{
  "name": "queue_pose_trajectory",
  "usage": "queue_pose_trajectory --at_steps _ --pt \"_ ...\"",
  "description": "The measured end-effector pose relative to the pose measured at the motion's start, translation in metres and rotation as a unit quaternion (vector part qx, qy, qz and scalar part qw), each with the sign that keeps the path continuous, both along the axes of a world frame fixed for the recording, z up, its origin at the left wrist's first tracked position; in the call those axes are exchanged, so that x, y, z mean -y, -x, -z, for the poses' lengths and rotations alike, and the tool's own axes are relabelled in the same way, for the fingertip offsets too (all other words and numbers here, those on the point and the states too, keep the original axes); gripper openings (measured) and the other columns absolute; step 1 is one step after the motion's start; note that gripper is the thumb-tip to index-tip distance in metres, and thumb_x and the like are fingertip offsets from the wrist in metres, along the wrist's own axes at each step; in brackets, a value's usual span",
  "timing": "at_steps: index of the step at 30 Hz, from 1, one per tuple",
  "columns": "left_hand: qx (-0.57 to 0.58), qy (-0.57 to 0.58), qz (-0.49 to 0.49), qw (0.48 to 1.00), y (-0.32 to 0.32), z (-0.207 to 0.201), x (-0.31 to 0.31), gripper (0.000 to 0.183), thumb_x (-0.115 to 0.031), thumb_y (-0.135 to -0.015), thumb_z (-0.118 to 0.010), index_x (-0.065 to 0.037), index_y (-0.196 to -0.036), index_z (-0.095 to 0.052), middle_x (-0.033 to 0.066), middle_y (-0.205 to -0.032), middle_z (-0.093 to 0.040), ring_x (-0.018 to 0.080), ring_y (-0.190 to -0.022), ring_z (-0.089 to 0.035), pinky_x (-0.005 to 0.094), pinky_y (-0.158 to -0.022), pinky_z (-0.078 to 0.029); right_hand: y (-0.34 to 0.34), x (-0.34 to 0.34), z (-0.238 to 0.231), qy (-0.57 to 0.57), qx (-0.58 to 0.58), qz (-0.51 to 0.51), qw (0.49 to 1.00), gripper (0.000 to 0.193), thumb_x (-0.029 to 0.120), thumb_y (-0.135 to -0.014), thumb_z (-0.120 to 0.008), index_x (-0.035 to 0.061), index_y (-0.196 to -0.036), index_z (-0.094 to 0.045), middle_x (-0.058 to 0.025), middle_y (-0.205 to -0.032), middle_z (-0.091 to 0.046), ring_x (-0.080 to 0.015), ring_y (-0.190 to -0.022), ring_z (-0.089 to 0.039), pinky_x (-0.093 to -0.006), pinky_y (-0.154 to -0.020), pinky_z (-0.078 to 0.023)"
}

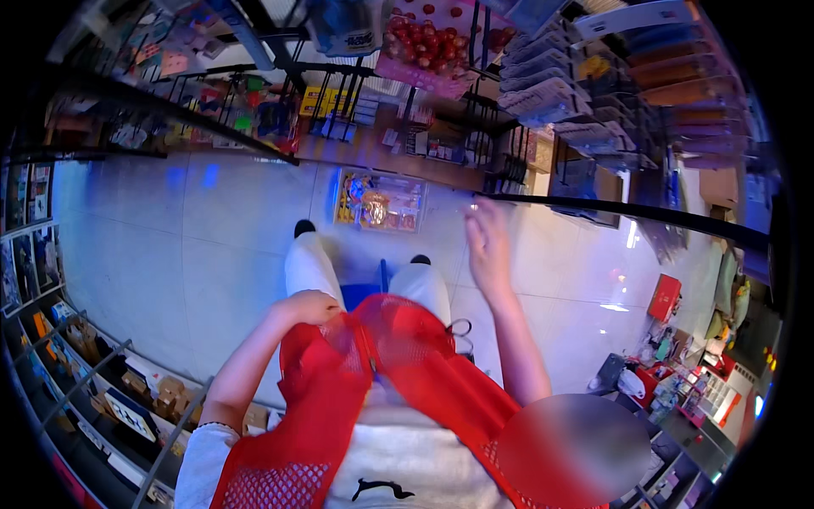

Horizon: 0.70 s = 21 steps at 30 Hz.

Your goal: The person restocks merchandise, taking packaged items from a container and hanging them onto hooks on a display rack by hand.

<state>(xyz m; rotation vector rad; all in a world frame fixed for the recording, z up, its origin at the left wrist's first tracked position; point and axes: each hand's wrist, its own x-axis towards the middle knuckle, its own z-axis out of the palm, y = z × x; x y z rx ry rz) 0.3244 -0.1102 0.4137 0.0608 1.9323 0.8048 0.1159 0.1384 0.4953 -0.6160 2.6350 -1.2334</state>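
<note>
Red vest (318,424) closest to camera, worn over a white T-shirt (424,454). Right hand (487,246) is out front, fingers partly bent, motion-blurred. Tips sit right at the near end of a black rail (623,205); can't tell if they touch it or pinch anything. Left hand (309,308) is low at the vest's front edge, over the lap, back of hand up, fingers bent under. Can't tell if they grip the fabric.

Containers: clear bin (422,204) on the floor, left of the right hand and well apart from it, forward of the feet. Holds shiny packets (373,206), mostly yellow and gold, bunched toward its left side. Upper shelving has a pink pack (432,82) with round, glossy red balls (428,42). Yellow boxes (322,101) stand left of that. Lower left: metal rack with brown cartons (174,394).

Materials: vest has open mesh on the lower panels, smoother cloth higher up. Floor (229,229) is pale, glossy tile, with blue reflections. Rail is slim, dark, bowed by the lens. White trousers (309,267), blue piece (363,296) between the legs.
</note>
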Motion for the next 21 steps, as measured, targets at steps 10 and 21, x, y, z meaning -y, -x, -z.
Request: queue_pose_trajectory --at_steps 10,21 --pt "-0.207 0.113 0.005 0.972 0.098 0.33 0.015 0.021 -0.024 -0.083 -0.047 -0.008 -0.086 -0.06 0.0143 -0.082 -0.063 0.0322 -0.075 -0.061 0.0442 -0.067 -0.048 -0.047 0.001 0.449 -0.071 0.248 -0.044 0.965 0.028 0.023 -0.09 -0.046 -0.0003 -0.095 -0.061 -0.0197 -0.1 -0.055 -0.0331 -0.093 -0.053 -0.0384 -0.084 -0.041" --pt "-0.471 0.02 -0.042 0.881 0.133 0.386 0.033 0.019 -0.012 -0.08 -0.054 -0.005 -0.097 -0.058 0.0132 -0.089 -0.06 0.0304 -0.081 -0.058 0.0403 -0.071 -0.046 -0.021 0.029 0.527 0.036 0.104 0.067 0.992 0.028 0.023 -0.088 -0.049 0.0021 -0.102 -0.061 -0.0219 -0.107 -0.053 -0.0355 -0.103 -0.05 -0.0388 -0.089 -0.04"
